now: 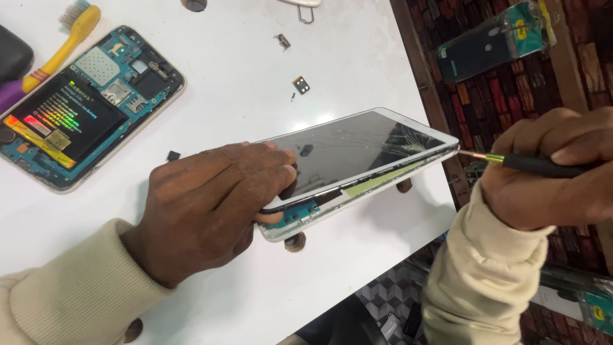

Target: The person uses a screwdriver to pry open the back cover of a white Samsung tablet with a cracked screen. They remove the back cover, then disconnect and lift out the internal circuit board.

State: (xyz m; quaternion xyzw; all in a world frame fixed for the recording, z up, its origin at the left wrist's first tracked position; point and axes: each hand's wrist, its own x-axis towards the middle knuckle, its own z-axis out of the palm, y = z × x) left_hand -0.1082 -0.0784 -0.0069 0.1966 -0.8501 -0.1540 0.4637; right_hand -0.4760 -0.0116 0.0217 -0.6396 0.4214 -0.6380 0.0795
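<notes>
A white phone (357, 153) with a cracked black screen lies on the white table (242, 76); its screen is lifted away from the frame along the near edge. My left hand (217, 204) presses on the phone's left end, fingers on the glass and thumb under the raised screen. My right hand (549, 172) grips a black-handled tool (536, 165) with a thin metal tip. The tip touches the phone's right corner at the gap between screen and frame.
A second opened phone (83, 108) with bare circuit board and battery lies at the far left, beside a yellow toothbrush (67, 38). Small metal parts (301, 84) are scattered behind the phone. The table's right edge meets a brick-patterned floor, where a packaged part (491, 41) lies.
</notes>
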